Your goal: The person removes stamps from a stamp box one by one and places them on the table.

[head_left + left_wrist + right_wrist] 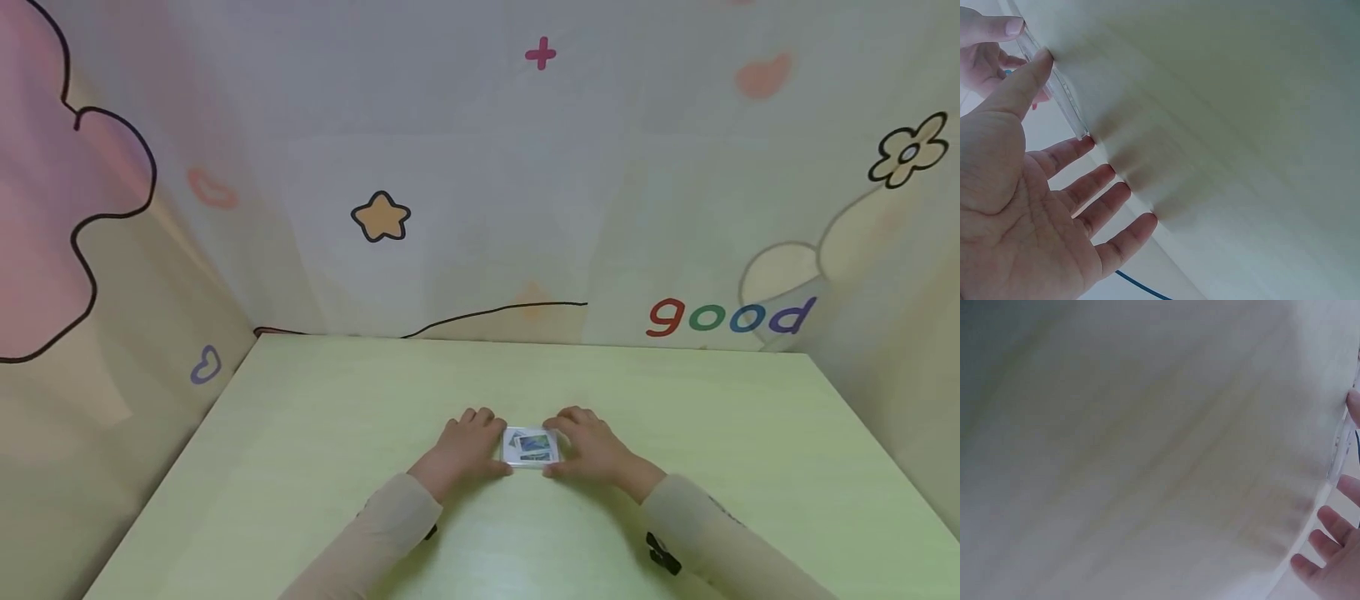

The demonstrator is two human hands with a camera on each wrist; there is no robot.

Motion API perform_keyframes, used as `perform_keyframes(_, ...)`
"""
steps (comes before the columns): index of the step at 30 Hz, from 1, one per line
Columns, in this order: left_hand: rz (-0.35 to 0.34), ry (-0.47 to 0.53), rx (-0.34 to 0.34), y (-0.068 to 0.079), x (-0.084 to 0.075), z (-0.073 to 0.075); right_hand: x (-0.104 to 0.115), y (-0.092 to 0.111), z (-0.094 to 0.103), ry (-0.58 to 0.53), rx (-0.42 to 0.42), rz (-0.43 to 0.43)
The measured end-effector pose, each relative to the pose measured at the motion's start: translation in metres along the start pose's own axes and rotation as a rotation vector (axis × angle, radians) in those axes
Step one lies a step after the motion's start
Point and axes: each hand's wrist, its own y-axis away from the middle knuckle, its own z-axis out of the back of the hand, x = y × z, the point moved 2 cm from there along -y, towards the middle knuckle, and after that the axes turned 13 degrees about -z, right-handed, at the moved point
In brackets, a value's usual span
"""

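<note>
A small flat clear plastic case (pixel 512 455) lies on the table between both hands, with colourful picture cards (pixel 534 444) showing through its top. My left hand (pixel 467 448) grips its left side, thumb at the near corner and index finger at the far one. On the opposite side my right hand (pixel 592 447) holds it in the same way. In the left wrist view the clear edge of the case (pixel 1067 103) runs between thumb and index finger, while the other fingertips touch the table. The right wrist view catches only part of the right hand (pixel 1338 556) at its right edge.
The pale green table (pixel 337 392) reaches back to a cloth backdrop (pixel 480 167) printed with a star, hearts and the word "good". Similar cloth hangs at both sides. A dark strap piece (pixel 663 553) shows under the right sleeve.
</note>
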Motion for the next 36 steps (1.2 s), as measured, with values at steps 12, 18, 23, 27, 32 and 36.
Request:
perform_keyframes(12,-0.004,0.005,-0.010,0.000,0.002,-0.002,0.010,-0.004,0.001,-0.031,0.024,-0.027)
perform_keyframes(18,-0.015,-0.002,-0.026,0.000,0.002,-0.001,0.010,-0.007,0.003,-0.003,0.046,-0.026)
perform_keyframes(23,-0.020,-0.008,-0.036,0.001,0.001,0.001,0.010,-0.009,0.003,-0.008,0.045,-0.010)
perform_keyframes(27,-0.021,-0.018,-0.037,0.001,0.002,0.001,0.011,-0.009,0.004,0.003,0.034,0.002)
perform_keyframes(32,-0.030,-0.013,-0.032,0.001,0.002,0.002,0.013,-0.010,0.004,0.008,0.036,0.009)
perform_keyframes(36,-0.031,-0.002,-0.034,0.001,0.002,0.002,0.013,-0.010,0.004,0.011,0.033,0.016)
